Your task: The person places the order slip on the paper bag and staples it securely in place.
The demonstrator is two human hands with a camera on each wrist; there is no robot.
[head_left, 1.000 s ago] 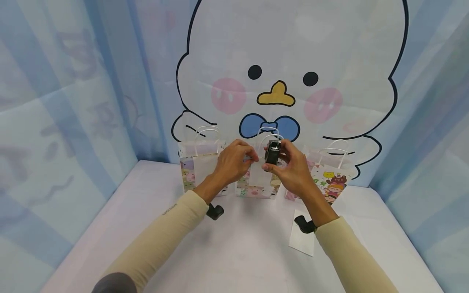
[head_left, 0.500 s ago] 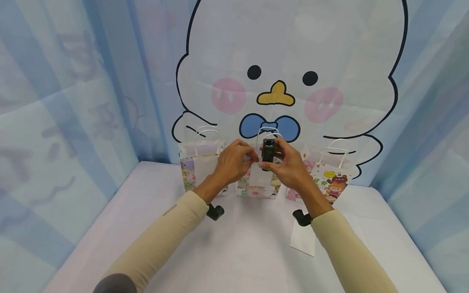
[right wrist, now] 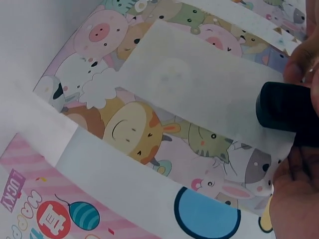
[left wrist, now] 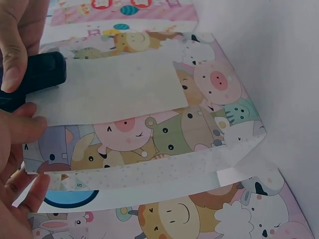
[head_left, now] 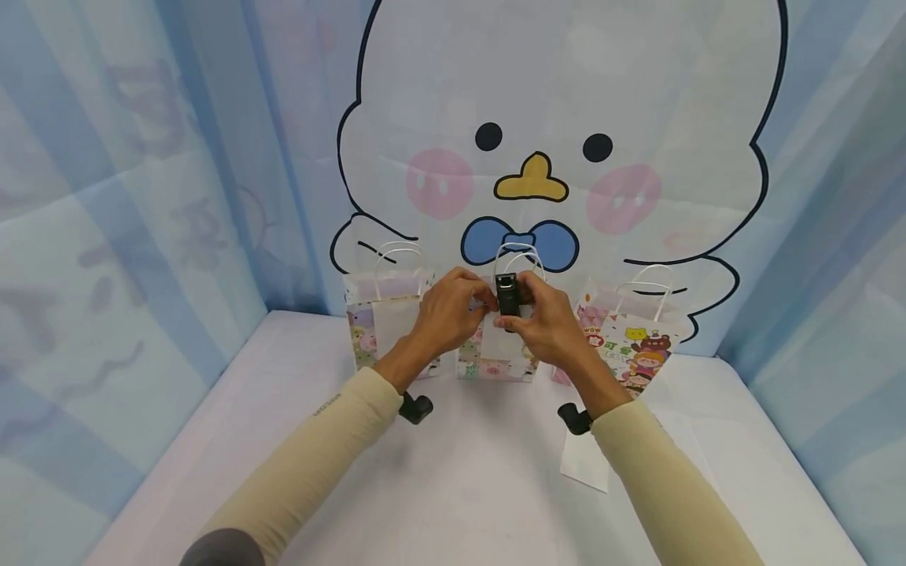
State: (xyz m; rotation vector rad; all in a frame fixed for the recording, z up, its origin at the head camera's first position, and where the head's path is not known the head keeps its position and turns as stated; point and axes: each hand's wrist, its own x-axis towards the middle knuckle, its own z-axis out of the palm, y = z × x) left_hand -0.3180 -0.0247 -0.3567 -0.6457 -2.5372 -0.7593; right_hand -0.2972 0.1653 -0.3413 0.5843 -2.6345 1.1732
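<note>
In the head view the middle paper gift bag (head_left: 495, 369) stands upright, printed with cartoon animals. A white paper slip (left wrist: 114, 92) lies flat against its front, up to the top edge. My left hand (head_left: 453, 310) pinches the slip and the bag's upper rim between thumb and fingers. Beside it, my right hand (head_left: 552, 322) grips a small black stapler (head_left: 507, 297) upright, with a metal part at its top. Both wrist views show the stapler's rounded black end over the upper part of the slip; its other end is hidden by my hands.
To the left stands a similar gift bag (head_left: 359, 330) with a white slip (head_left: 396, 322) on its front. A pink and white gift bag (head_left: 637, 346) is at the right. Another white slip (head_left: 585, 464) lies on the table (head_left: 481, 472), partly under my right forearm.
My right hand has moved left with the stapler, bringing it to the middle bag's top edge close to my left fingers. The left hand has stayed in place.
</note>
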